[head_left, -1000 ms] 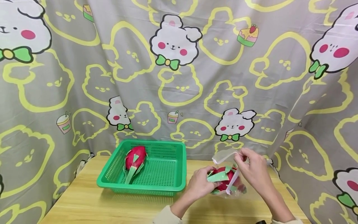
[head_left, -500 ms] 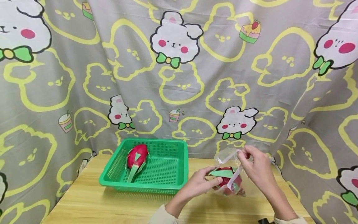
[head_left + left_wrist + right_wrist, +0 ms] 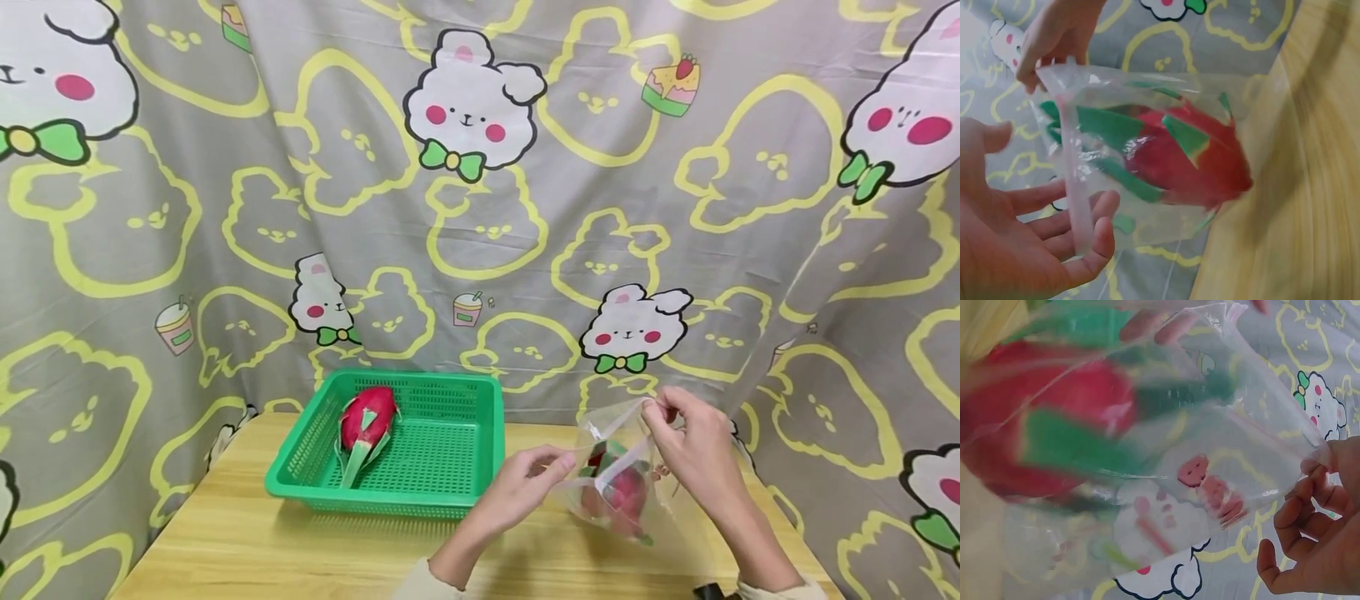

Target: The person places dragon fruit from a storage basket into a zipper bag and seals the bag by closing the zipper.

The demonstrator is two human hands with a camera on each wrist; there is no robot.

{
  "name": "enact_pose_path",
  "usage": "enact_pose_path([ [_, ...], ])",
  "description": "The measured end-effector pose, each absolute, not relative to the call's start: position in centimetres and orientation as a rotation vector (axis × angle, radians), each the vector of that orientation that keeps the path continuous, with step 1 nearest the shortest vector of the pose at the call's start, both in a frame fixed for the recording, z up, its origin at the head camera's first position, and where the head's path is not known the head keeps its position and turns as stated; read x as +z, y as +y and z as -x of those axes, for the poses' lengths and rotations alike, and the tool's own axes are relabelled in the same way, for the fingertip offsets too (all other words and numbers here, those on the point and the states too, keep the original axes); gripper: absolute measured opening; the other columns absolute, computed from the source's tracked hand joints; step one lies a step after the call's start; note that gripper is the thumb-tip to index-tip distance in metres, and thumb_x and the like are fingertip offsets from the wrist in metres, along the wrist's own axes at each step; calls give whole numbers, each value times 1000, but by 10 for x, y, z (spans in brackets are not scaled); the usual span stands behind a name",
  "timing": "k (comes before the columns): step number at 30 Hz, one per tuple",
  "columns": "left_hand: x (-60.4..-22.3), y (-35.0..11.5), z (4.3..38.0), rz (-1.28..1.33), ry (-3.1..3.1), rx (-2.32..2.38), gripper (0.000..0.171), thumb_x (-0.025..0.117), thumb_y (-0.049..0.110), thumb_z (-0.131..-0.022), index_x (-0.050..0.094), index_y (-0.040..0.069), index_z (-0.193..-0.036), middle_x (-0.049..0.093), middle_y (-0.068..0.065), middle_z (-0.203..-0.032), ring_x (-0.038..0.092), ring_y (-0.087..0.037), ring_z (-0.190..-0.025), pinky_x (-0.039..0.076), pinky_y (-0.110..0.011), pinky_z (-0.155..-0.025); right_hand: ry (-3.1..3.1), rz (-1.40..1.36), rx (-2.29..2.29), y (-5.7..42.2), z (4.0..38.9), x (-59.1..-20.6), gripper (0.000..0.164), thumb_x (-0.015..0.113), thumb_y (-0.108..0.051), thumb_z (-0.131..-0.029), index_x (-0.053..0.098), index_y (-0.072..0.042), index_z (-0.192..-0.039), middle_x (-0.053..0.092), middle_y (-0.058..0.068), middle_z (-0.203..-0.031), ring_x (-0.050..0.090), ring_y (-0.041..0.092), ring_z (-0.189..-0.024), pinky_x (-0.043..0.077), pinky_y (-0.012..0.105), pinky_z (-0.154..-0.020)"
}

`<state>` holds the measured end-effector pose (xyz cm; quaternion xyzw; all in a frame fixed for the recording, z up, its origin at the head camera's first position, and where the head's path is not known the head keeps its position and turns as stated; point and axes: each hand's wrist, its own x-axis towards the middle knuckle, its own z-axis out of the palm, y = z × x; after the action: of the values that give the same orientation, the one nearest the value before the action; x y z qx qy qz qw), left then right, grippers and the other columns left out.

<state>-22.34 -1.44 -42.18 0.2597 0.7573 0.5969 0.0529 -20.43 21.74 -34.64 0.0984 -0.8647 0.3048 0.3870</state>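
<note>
A clear zip bag (image 3: 604,418) hangs close over the table at the right, with a red dragon fruit (image 3: 628,493) inside it, green scales toward the mouth. My right hand (image 3: 693,446) pinches the bag's edge between thumb and fingertips, as the right wrist view also shows at the bag corner (image 3: 1315,456). At the mouth is my left hand (image 3: 517,483), its thumb apart from the bag. In the left wrist view its loosely bent fingers (image 3: 1094,250) lie at the zip strip (image 3: 1075,181), with no fruit in them. Another dragon fruit (image 3: 367,421) lies in the green basket (image 3: 438,458).
The basket stands to the left of my hands on a light wooden table (image 3: 300,558). A grey curtain (image 3: 517,200) with rabbit prints hangs behind and on both sides. Small printed pink figures (image 3: 1194,470) show on the bag.
The dragon fruit has slid deeper into the bag, and my left hand has let go of it and drawn back left. The right hand keeps its pinch on the bag's edge.
</note>
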Motion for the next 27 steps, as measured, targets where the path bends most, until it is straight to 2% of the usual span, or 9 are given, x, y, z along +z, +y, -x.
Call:
enact_pose_path([
  [3, -424, -16, 225, -833, 2332, 1868, 34, 57, 31, -106, 72, 4, -120, 74, -9, -111, 70, -15, -96, 54, -26, -82, -2204, -251, 779, 217, 203, -344, 36, 63, -3, -92, 46, -21, -66, 49, -5, -66, 41, 9, -56, 30, 25, -51],
  [5, -424, -16, 225, -839, 2329, 1913, 28, 60, 23, -105, 72, 2, -118, 74, -11, -109, 71, -16, -94, 54, -25, -82, -2207, -246, 783, 218, 202, -343, 35, 63, -4, -93, 46, -21, -67, 50, -5, -67, 43, 9, -56, 31, 24, -51],
  [9, -424, -16, 226, -800, 2325, 2033, 18, 65, 12, -100, 73, 1, -112, 75, -10, -102, 70, -13, -86, 54, -21, -72, -2217, -232, 778, 219, 201, -340, 35, 63, -4, -94, 48, -20, -68, 51, -5, -68, 47, 9, -63, 33, 22, -54],
  [13, -422, -19, 230, -700, 2391, 2214, 9, 71, 6, -95, 74, 4, -103, 73, -8, -94, 67, -12, -78, 51, -19, -62, -2242, -230, 774, 220, 200, -339, 34, 63, -6, -96, 48, -19, -69, 49, -5, -66, 45, 12, -62, 32, 23, -53],
  [16, -421, -22, 235, -664, 2526, 2249, 8, 74, 4, -92, 74, 6, -99, 70, -7, -95, 63, -16, -78, 51, -22, -64, -2252, -228, 789, 222, 199, -339, 34, 63, -7, -96, 48, -19, -69, 47, -4, -65, 44, 12, -60, 32, 24, -51],
  [21, -416, -27, 244, -671, 2817, 1934, 17, 81, 16, -88, 75, 8, -102, 63, -2, -90, 52, -15, -73, 43, -26, -66, -2245, -244, 795, 224, 199, -337, 34, 65, -8, -96, 48, -19, -68, 47, -4, -64, 46, 11, -64, 33, 23, -55],
  [24, -411, -29, 246, -755, 2824, 1676, 17, 82, 28, -88, 76, 13, -95, 62, 6, -79, 50, -7, -67, 42, -22, -60, -2255, -253, 806, 224, 199, -336, 33, 65, -10, -97, 49, -19, -69, 48, -4, -66, 47, 11, -63, 34, 23, -55],
  [27, -405, -28, 243, -882, 2785, 1482, 20, 81, 34, -90, 72, 19, -81, 60, 11, -70, 51, -1, -63, 43, -19, -55, -2269, -251, 822, 225, 198, -336, 33, 63, -11, -98, 50, -19, -70, 48, -3, -66, 48, 12, -61, 35, 24, -53],
])
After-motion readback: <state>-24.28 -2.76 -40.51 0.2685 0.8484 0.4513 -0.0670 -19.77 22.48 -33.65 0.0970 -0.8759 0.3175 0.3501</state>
